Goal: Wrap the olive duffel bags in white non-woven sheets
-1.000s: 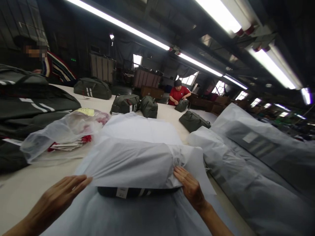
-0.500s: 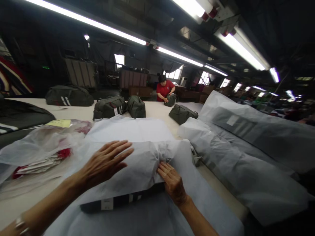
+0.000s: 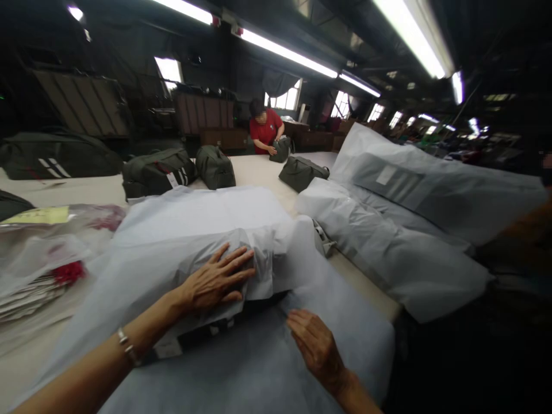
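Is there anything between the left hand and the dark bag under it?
Yes. The left hand presses on thin white wrapping fabric that covers the dark bag; only the bag's near edge shows.

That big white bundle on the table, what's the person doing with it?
A person is pressing the left hand flat on top of a dark bag wrapped in white tissue sheet. The right hand lies flat on the loose part of the sheet near the table's edge. More wrapped bags are piled to the right, and unwrapped dark green bags sit farther back. A co-worker in a red shirt handles another bag at the far end.
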`<control>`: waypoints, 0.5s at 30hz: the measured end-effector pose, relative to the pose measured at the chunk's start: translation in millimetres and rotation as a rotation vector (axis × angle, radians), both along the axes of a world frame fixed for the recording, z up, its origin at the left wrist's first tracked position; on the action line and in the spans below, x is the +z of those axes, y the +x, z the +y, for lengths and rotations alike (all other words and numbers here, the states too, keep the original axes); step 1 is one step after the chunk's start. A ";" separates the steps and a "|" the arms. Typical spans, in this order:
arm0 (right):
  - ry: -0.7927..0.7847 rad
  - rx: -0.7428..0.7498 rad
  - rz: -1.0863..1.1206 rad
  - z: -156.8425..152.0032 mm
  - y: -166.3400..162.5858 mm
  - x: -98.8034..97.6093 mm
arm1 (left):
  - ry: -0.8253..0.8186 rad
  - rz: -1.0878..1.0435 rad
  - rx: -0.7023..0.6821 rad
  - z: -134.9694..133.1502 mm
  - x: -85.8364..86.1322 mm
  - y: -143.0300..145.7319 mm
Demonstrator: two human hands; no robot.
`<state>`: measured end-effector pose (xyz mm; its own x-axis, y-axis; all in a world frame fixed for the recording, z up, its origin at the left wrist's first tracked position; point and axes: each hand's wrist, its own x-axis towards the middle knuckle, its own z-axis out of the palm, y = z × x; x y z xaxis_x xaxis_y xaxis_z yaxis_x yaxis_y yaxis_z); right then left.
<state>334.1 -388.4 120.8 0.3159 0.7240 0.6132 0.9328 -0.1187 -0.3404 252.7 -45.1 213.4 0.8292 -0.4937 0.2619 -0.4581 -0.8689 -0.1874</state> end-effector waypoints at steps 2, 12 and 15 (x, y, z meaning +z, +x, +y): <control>0.032 -0.209 0.254 -48.4 -12.9 -24.0 | -0.025 0.018 0.006 -1.0 -2.0 3.7; 0.411 -1.153 1.753 -203.0 -132.0 -143.1 | -0.128 0.053 0.011 -3.2 -16.5 12.7; 0.520 -1.090 1.960 -193.0 -152.2 -165.8 | -0.144 0.048 0.021 -3.6 -17.6 13.6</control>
